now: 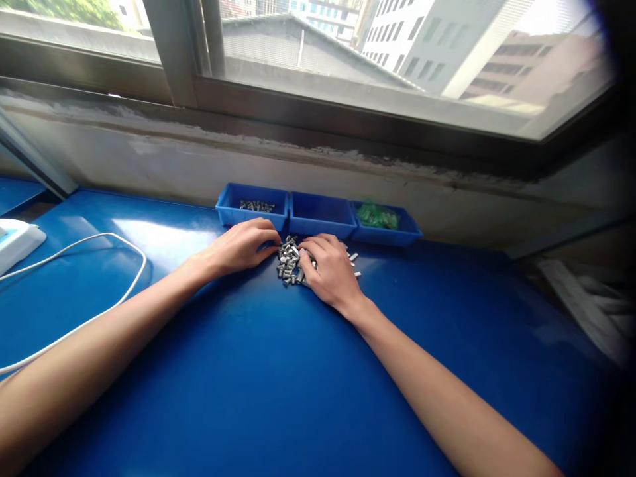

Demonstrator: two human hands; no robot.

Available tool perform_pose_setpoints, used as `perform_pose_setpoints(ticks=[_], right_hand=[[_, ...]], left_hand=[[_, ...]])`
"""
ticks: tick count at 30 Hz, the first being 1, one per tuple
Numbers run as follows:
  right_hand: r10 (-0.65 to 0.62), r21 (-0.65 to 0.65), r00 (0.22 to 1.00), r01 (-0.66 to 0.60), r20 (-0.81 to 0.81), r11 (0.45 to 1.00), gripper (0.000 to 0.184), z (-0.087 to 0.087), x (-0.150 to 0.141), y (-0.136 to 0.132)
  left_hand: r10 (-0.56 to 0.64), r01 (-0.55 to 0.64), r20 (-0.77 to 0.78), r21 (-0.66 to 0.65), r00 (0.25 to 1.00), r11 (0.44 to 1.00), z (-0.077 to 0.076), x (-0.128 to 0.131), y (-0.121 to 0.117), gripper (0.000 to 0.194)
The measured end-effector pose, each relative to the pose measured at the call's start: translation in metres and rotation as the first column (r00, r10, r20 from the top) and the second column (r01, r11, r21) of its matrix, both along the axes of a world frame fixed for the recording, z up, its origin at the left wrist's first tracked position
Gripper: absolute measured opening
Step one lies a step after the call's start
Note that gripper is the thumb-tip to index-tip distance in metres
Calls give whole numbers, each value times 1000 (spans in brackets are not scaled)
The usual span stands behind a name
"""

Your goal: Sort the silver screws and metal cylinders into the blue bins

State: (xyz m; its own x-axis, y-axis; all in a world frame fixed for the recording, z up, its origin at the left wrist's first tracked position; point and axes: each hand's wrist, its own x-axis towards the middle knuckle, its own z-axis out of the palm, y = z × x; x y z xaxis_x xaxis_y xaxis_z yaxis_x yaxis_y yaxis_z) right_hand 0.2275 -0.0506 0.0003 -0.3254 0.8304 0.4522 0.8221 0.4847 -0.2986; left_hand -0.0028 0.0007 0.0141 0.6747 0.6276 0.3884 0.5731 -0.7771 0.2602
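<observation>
A pile of small metal screws (287, 270) lies on the blue table in front of the bins. At the pile's left edge is my left hand (246, 244), fingers bent and thumb and fingertips close together; anything between the tips is too small to make out. My right hand (330, 270) rests palm down over the right part of the pile, with its fingers curved and thumb apart. It hides some of the pieces. A few pale, slim pieces (354, 257) stick out beyond its right side.
Three joined blue bins stand behind the pile: the left bin (228, 215) holds small metal pieces, the middle bin (322, 226) shows a bare inside, and the right has a green plastic bag (377, 215). A white cable (142, 265) and white device (20, 242) lie left. A window is behind.
</observation>
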Motion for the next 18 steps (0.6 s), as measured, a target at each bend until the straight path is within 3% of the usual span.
perform_pose_setpoints(ticks=[5,18], right_hand=[[-7,-2,1000,7,1,1000,25,0,-1,0],[-6,-13,1000,7,8,1000,25,1,-1,0]], left_hand=[[-36,36,27,-11,999,999,-5,1,3,34],[8,-6,59,-40,998,999,-6,-2,5,18]])
